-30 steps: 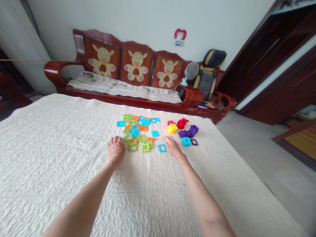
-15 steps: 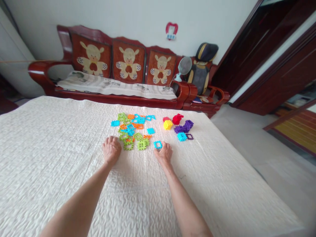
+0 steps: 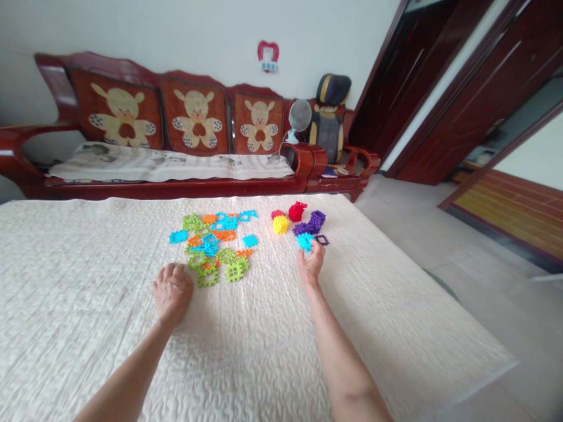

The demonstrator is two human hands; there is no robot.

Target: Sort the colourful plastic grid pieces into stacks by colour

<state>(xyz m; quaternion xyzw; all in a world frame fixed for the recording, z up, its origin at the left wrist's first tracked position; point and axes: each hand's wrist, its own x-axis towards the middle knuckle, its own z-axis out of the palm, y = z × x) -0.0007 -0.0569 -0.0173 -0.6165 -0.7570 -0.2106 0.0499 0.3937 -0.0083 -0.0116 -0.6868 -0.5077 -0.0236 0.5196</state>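
My right hand (image 3: 311,265) reaches to the small blue stack (image 3: 304,240) on the right, thumb and fingers pinched on a blue interlocking toy block there; the fingers partly cover it, and I cannot tell that block from the stack. A dark purple open square piece (image 3: 322,240) lies just beside the fingertips. My left hand (image 3: 172,293) rests palm down on the white quilted cover, fingers loosely bent and holding nothing visible. Near it spreads a mixed heap of green pieces (image 3: 207,278), orange pieces (image 3: 225,235) and blue pieces (image 3: 206,245). A green lattice block (image 3: 236,269) lies at its near edge.
Behind the blue stack sit purple blocks (image 3: 315,221), a yellow cluster (image 3: 280,224) and red blocks (image 3: 297,211). A lone blue square (image 3: 250,240) lies between the groups. Beyond the covered surface (image 3: 246,351) stands a wooden sofa (image 3: 176,189) with a small fan (image 3: 299,116).
My right hand has carried a blue open square rightward from beside the mixed heap to the blue stack. My left hand stays by the heap. The camera view has turned right.
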